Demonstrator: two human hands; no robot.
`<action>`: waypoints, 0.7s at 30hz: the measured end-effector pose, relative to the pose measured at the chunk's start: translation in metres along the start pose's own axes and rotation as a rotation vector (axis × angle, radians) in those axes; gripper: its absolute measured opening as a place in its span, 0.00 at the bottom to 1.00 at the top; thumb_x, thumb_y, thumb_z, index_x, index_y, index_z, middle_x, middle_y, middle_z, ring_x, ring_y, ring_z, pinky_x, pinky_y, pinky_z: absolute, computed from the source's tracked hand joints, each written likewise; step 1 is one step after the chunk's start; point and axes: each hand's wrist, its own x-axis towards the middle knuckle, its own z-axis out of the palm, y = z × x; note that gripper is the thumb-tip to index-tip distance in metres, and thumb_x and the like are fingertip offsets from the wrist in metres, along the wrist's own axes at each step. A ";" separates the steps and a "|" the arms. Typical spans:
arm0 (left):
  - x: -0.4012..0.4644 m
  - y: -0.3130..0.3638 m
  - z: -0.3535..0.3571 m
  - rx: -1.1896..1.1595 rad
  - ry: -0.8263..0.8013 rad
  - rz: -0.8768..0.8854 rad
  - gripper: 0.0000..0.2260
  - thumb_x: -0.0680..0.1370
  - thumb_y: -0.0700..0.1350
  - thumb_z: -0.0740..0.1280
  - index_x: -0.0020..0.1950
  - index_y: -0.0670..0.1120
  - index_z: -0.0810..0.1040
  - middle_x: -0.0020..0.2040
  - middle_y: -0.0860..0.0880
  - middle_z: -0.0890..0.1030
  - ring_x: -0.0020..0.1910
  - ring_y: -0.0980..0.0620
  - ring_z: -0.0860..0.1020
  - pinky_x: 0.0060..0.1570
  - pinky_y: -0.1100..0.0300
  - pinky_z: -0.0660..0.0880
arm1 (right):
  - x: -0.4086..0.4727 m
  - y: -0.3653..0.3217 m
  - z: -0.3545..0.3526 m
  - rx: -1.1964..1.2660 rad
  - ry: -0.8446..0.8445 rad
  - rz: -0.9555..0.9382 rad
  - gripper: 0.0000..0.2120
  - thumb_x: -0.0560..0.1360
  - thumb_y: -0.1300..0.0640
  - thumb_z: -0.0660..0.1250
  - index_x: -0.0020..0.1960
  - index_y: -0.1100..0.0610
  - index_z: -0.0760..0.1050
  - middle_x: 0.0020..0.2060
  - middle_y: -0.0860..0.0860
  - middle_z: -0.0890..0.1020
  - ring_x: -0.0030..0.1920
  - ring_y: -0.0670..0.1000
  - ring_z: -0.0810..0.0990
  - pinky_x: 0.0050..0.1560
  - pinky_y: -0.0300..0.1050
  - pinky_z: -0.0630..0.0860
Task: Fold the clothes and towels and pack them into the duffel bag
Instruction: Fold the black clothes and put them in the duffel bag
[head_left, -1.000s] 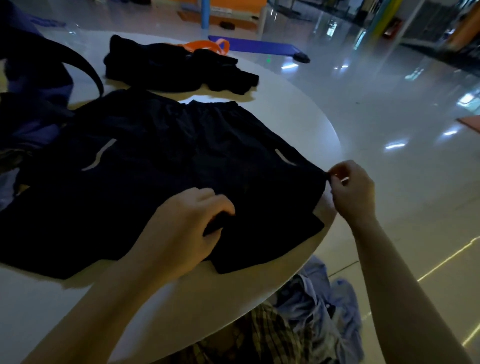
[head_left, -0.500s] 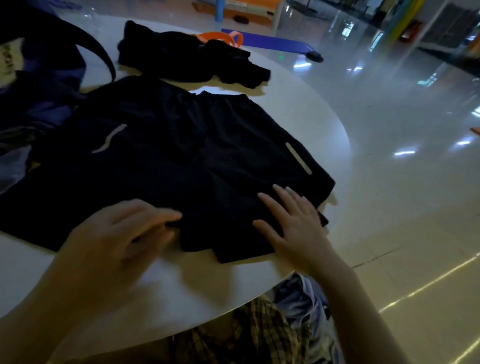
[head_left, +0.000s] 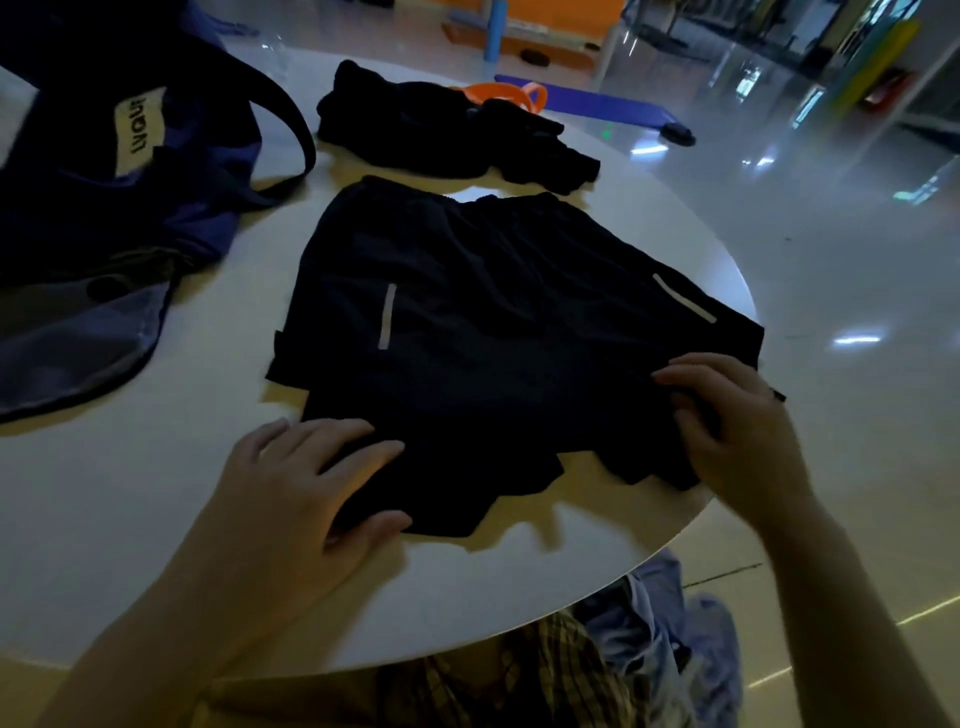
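Note:
Black shorts (head_left: 498, 322) with two pale reflective stripes lie spread flat on the round white table (head_left: 156, 519), waistband away from me. My left hand (head_left: 306, 488) rests on the near left leg hem with its fingers fairly straight. My right hand (head_left: 737, 431) has curled fingers gripping the fabric of the right leg near the table's edge. The navy duffel bag (head_left: 130, 208) lies slumped open at the far left, with a strap arching over it. A second dark garment (head_left: 441, 135) lies crumpled at the back of the table.
An orange object (head_left: 519, 93) peeks out behind the crumpled garment. Below the table's near edge, plaid and light blue clothes (head_left: 649, 654) are heaped. The table's rim curves close to my right hand, with shiny floor beyond it.
The shorts now lie drawn in, apart from the bag. My left hand has moved onto the left leg hem. My right hand went from flat on the fabric to curled around the right leg.

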 end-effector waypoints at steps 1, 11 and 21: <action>0.002 0.001 0.000 0.006 0.006 0.018 0.27 0.75 0.65 0.55 0.62 0.50 0.79 0.59 0.49 0.79 0.57 0.50 0.74 0.56 0.47 0.71 | -0.005 -0.018 0.002 0.011 0.063 -0.087 0.13 0.74 0.59 0.60 0.53 0.60 0.81 0.54 0.57 0.79 0.56 0.54 0.75 0.57 0.48 0.70; -0.005 -0.013 -0.014 -0.177 0.053 -0.030 0.23 0.71 0.61 0.61 0.58 0.49 0.79 0.52 0.52 0.80 0.46 0.54 0.78 0.46 0.59 0.74 | -0.027 -0.062 0.040 -0.081 -0.078 -0.262 0.13 0.74 0.50 0.61 0.57 0.48 0.75 0.54 0.52 0.78 0.57 0.53 0.73 0.58 0.51 0.66; 0.003 -0.012 -0.019 -0.320 0.269 -0.131 0.15 0.75 0.53 0.61 0.50 0.46 0.82 0.44 0.54 0.82 0.40 0.59 0.79 0.39 0.69 0.78 | -0.032 -0.086 0.040 0.364 -0.069 0.008 0.11 0.77 0.51 0.58 0.56 0.50 0.75 0.40 0.40 0.79 0.38 0.39 0.80 0.38 0.29 0.75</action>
